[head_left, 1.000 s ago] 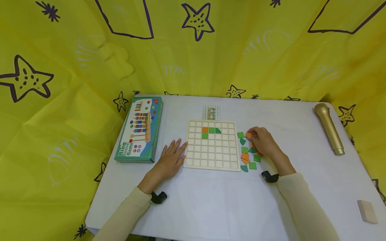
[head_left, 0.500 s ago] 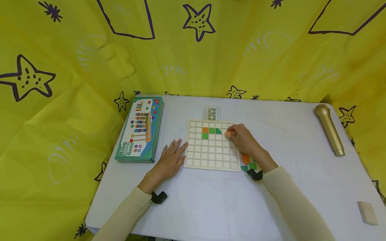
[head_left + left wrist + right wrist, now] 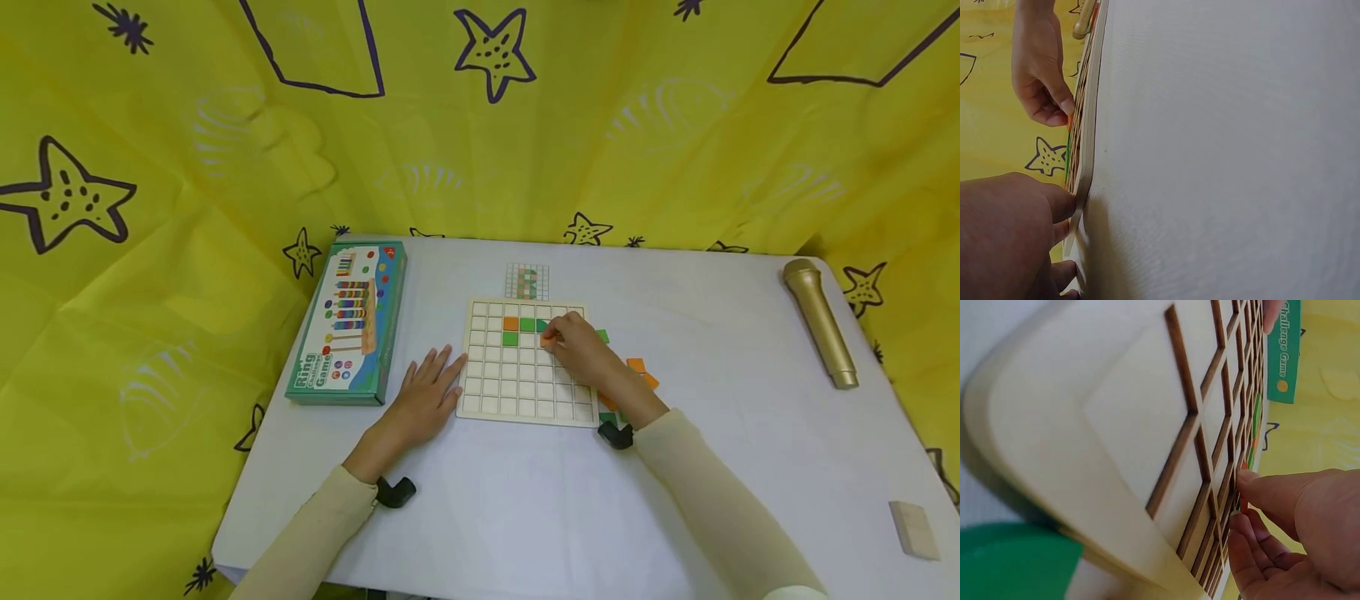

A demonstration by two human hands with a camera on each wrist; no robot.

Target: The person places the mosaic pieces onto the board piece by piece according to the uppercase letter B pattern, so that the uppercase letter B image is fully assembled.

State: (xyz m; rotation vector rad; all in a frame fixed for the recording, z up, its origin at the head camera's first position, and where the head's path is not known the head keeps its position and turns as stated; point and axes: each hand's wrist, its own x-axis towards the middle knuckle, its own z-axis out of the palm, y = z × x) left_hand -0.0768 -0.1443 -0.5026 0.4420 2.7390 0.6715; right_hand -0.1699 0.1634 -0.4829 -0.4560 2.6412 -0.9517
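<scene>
A pale wooden grid board (image 3: 498,379) lies mid-table. In its upper rows sit an orange square (image 3: 511,323), a green square (image 3: 527,324) with another green square (image 3: 510,339) lower left, and a dark green quarter-circle (image 3: 541,325), partly covered by fingers. My right hand (image 3: 581,348) pinches a small orange tile (image 3: 546,341) between thumb and fingertips, down at the grid just below the quarter-circle. The right wrist view shows this thumb (image 3: 1272,487) close over the board. My left hand (image 3: 426,398) rests flat, fingers spread, fingertips at the board's left edge.
Loose orange tiles (image 3: 637,366) and green pieces lie right of the board, partly hidden by my right arm. A small pattern card (image 3: 527,282) sits behind the board. A game box (image 3: 348,325) stands left; a gold microphone (image 3: 819,323) and wooden block (image 3: 913,529) lie right.
My right hand has carried the orange tile leftward from the loose pieces onto the board, beside the placed tiles. The left hand has stayed where it was.
</scene>
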